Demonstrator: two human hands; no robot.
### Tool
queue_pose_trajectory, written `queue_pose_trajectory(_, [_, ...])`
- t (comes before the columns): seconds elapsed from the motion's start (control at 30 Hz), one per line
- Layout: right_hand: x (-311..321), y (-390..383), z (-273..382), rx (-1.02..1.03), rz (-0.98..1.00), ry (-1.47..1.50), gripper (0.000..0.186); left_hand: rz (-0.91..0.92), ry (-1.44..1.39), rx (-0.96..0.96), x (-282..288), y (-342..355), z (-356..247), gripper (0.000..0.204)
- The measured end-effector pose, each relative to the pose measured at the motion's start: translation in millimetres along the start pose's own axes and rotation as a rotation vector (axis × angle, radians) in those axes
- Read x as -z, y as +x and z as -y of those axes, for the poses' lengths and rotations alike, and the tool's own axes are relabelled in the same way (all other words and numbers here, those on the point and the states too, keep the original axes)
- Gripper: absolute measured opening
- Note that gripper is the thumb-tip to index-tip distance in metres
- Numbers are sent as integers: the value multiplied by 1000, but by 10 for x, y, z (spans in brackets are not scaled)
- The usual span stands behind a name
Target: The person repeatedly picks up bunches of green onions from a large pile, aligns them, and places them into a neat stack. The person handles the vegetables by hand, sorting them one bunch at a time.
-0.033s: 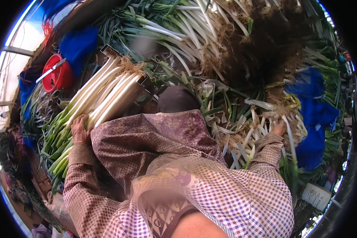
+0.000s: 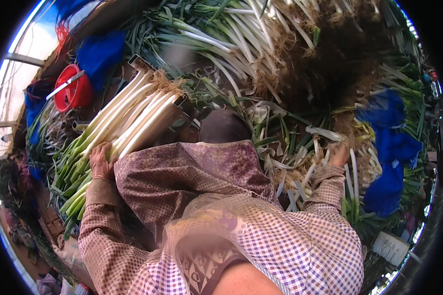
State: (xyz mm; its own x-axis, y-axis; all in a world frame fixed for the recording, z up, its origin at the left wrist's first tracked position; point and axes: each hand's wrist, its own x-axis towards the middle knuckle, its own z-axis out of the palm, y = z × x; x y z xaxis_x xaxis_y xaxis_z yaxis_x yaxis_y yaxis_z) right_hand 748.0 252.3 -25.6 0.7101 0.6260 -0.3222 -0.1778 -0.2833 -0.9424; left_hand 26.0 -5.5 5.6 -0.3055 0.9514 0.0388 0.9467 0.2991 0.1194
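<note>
Your left hand [image 2: 99, 160] lies on the thick bundle of long white-and-green leek-like stalks with brown roots [image 2: 128, 115], about where white turns to green; you seem to be steadying it, though whether the fingers grip or merely press I cannot tell. The bundle slants beside your knee, its root ends at the dark, angular metal frame [image 2: 182, 102]. Your right hand [image 2: 338, 153] reaches into the loose pile of white stalks with tangled brown roots [image 2: 307, 179], next to the crumpled bright-blue cloth [image 2: 381, 191]. Its fingertips are blurred among the roots, so its grip, too, is unclear. By my reading, you're at the gathering step: picking from the pile while the bundle stays put. The next move calls for freeing stalks from the tangled roots without loosening your left hand's hold.
</note>
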Motion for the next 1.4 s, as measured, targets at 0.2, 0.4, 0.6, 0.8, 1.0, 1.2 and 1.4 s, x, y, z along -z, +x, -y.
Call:
queue_pose_trajectory(0.2, [-2707, -661, -979, 440, 749, -239, 32, 7, -35, 8, 138, -8, -162, 45])
queue_pose_trajectory(0.4, [-4618, -935, -1281, 986, 814, -1194, 49, 4, -48, -35, 257, 23, -256, 46])
queue_pose_trajectory(0.6, [-5310, -667, -1538, 812, 953, -1571, 43, 90, -44, 20, 345, 22, -298, 48])
queue_pose_trajectory(0.8, [-4659, -1065, -1672, 705, 1270, -1207, 43, 83, -53, 0, 328, 6, -284, 48])
queue_pose_trajectory(1.0, [-4443, -721, -1704, 1163, 1022, -1059, 31, 101, -40, 23, 332, 5, -290, 47])
queue_pose_trajectory(1.2, [-5236, -101, -1836, 1346, 882, -1141, 33, 102, -26, 48, 353, 9, -320, 50])
queue_pose_trajectory(1.4, [-5454, -404, -1723, 1073, 773, -1689, 47, 108, -16, 19, 350, 30, -316, 49])
